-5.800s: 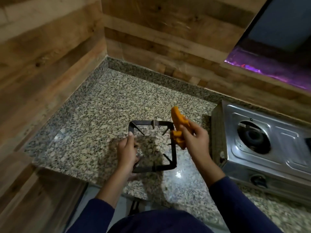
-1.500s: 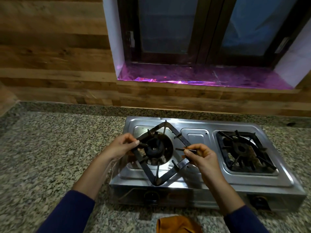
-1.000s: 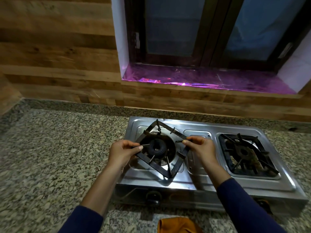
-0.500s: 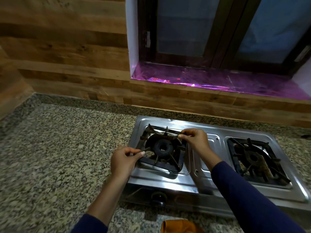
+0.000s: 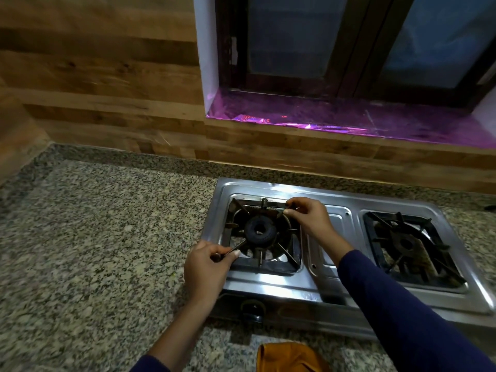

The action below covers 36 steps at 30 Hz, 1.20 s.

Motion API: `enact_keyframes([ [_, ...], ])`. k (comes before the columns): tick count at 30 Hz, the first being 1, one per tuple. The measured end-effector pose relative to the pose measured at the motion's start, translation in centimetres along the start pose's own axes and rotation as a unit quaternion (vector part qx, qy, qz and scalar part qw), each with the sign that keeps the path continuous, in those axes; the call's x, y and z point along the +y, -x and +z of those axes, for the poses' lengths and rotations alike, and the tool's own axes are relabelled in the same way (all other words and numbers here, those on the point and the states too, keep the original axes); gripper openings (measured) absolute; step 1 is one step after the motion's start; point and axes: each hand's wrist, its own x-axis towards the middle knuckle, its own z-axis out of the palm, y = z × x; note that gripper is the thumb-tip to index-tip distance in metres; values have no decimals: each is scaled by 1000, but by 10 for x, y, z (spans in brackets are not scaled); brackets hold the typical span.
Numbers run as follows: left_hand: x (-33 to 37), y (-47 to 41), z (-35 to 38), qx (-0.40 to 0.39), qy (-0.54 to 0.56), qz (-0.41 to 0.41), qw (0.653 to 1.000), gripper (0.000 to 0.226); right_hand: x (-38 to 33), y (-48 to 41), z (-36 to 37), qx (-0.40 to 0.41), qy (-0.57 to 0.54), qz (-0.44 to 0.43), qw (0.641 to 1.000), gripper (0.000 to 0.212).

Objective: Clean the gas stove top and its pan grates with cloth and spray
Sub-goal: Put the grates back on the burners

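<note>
A steel two-burner gas stove [image 5: 332, 285] sits on the granite counter. The black left pan grate [image 5: 265, 265] lies square in its recess around the left burner [image 5: 259, 232]. My left hand [image 5: 208, 267] pinches the grate's front-left prong. My right hand [image 5: 308, 214] pinches a prong at its back-right corner. The right pan grate [image 5: 410, 245] rests over the right burner. An orange cloth [image 5: 290, 357] lies on the counter in front of the stove, at the bottom edge. No spray bottle is in view.
Speckled granite counter [image 5: 102, 237] stretches left of the stove. A wood-panelled wall [image 5: 107, 84] runs behind, with a window sill [image 5: 349, 122] covered in purple film above the stove. A stove knob [image 5: 252, 310] faces me at the front.
The left grate was off the stove with the cloth on it, then carried over the left burner, turned from diagonal to square, and now sits flat in its recess. The cloth lies on the counter.
</note>
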Motion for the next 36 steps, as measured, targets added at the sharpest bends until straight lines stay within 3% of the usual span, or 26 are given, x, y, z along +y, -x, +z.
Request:
enact_keyframes([
  [4,-3,-1,3,3,-17,11,1000,15,3,-1,4,1,-13,13,1000,24],
  [10,-8,-7,0,-18,-71,29,997,18,-19,20,-2,7,-27,35,999,51],
  [14,2,-34,-15,-35,-36,60,997,17,-40,76,-8,90,-27,10,996,30],
  [16,8,-59,-16,-30,-61,109,992,20,-45,105,-3,82,9,4,997,22],
  [21,22,-119,3,-98,-194,242,946,39,-35,139,17,56,144,-11,988,20],
  [25,28,-131,12,-153,-316,339,873,36,-29,143,14,73,163,-14,984,10],
  [30,29,-141,7,-149,-314,413,842,22,-19,132,7,67,211,-32,975,9],
  [32,28,-136,2,-144,-292,426,844,17,-14,121,0,79,221,-34,971,9],
  [36,18,-105,-5,-129,-266,369,881,20,-9,94,-18,84,228,-39,969,7],
])
